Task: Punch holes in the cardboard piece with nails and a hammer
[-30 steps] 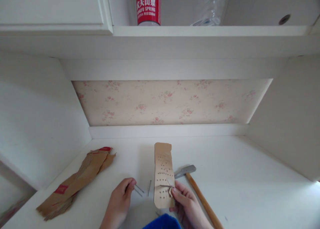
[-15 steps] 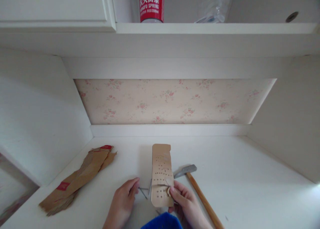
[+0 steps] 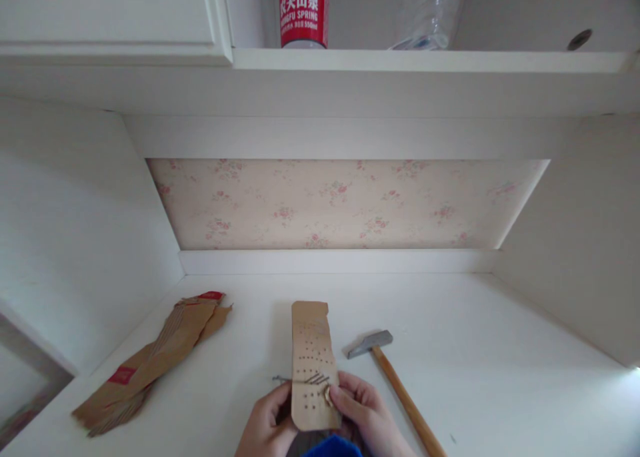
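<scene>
A tan strip of board (image 3: 310,337) with rounded corners and many small holes is held up in front of me. Several thin nails (image 3: 316,378) stick out at a slant from its face, and a few more nails (image 3: 281,378) poke out past its left edge. My right hand (image 3: 367,410) grips the lower right edge, its thumb on a small pale scrap. My left hand (image 3: 267,420) is closed at the lower left edge, fingertips partly hidden behind the board. To the right lies a hammer (image 3: 400,390) with a wooden handle and grey head.
Torn brown cardboard (image 3: 160,357) lies on the white tabletop (image 3: 240,350) at the left. A red-labelled bottle (image 3: 304,10) and clear plastic bottles (image 3: 430,17) stand on the shelf above. White side panels enclose the surface. Blue cloth (image 3: 334,447) shows at the bottom.
My left hand has moved right to the board's edge. The board has shifted left and down, away from the hammer. Several nails now show on its face.
</scene>
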A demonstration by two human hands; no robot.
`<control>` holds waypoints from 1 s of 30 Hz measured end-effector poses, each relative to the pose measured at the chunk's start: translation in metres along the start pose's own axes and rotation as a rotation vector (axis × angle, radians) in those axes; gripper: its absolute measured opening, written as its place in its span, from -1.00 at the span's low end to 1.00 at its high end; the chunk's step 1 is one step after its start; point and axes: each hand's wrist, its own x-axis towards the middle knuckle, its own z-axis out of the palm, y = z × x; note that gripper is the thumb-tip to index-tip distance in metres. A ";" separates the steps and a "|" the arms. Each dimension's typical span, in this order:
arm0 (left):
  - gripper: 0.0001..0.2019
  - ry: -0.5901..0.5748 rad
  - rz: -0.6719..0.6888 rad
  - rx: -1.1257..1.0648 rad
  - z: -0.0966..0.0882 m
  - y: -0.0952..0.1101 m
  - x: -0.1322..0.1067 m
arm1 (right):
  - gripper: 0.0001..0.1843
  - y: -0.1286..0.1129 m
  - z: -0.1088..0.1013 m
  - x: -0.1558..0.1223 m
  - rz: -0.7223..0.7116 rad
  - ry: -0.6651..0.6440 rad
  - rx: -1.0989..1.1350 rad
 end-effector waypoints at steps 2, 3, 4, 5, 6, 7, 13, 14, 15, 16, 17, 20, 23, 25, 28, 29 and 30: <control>-0.70 -0.006 -0.020 -0.039 0.000 0.003 0.002 | -0.66 0.000 -0.001 0.001 0.002 0.032 -0.038; -0.70 -0.001 -0.034 -0.058 -0.001 0.003 0.003 | -0.64 0.000 -0.002 0.001 -0.002 0.051 -0.063; -0.70 0.018 -0.049 -0.086 -0.002 0.002 0.004 | -0.62 0.000 -0.003 0.001 -0.010 0.075 -0.093; -0.69 0.054 -0.059 -0.118 -0.003 0.001 0.005 | -0.61 -0.001 -0.004 0.001 -0.020 0.103 -0.128; -0.69 0.111 -0.059 -0.137 -0.005 -0.001 0.005 | -0.61 -0.001 -0.005 0.000 -0.031 0.132 -0.165; -0.68 0.183 -0.051 -0.134 -0.006 -0.004 0.005 | -0.61 -0.001 -0.006 0.000 -0.042 0.160 -0.203; -0.68 0.544 0.233 0.326 -0.011 -0.010 -0.005 | -0.62 -0.001 -0.009 -0.001 -0.049 0.206 -0.318; -0.71 0.525 0.290 0.425 -0.012 -0.009 -0.006 | -0.62 0.000 -0.009 0.000 -0.044 0.186 -0.315; -0.74 0.480 0.333 0.522 -0.013 -0.008 -0.006 | -0.63 0.001 -0.009 0.000 -0.044 0.162 -0.304; -0.76 0.428 0.368 0.605 -0.014 -0.007 -0.006 | -0.62 0.002 -0.008 0.001 -0.045 0.129 -0.286; -0.79 0.380 0.404 0.671 -0.015 -0.006 -0.005 | -0.62 0.003 -0.008 0.001 -0.048 0.092 -0.264; -0.84 0.316 0.547 0.775 -0.018 -0.006 -0.002 | -0.66 0.003 -0.005 0.000 -0.043 -0.001 -0.199; -0.87 0.309 0.687 0.828 -0.018 -0.007 0.001 | -0.77 -0.001 0.000 -0.002 -0.036 -0.015 -0.139; -0.89 0.305 0.770 0.860 -0.018 -0.008 0.002 | -0.83 -0.004 0.003 -0.004 -0.044 -0.005 -0.100; -0.88 0.298 0.870 0.901 -0.017 -0.008 0.003 | -0.83 -0.006 0.006 -0.005 -0.053 -0.020 -0.067; -0.88 0.298 0.892 0.911 -0.017 -0.008 0.004 | -0.81 -0.006 0.006 -0.006 -0.056 -0.031 -0.065; -0.89 0.299 0.907 0.919 -0.017 -0.008 0.004 | -0.79 -0.006 0.006 -0.006 -0.059 -0.043 -0.068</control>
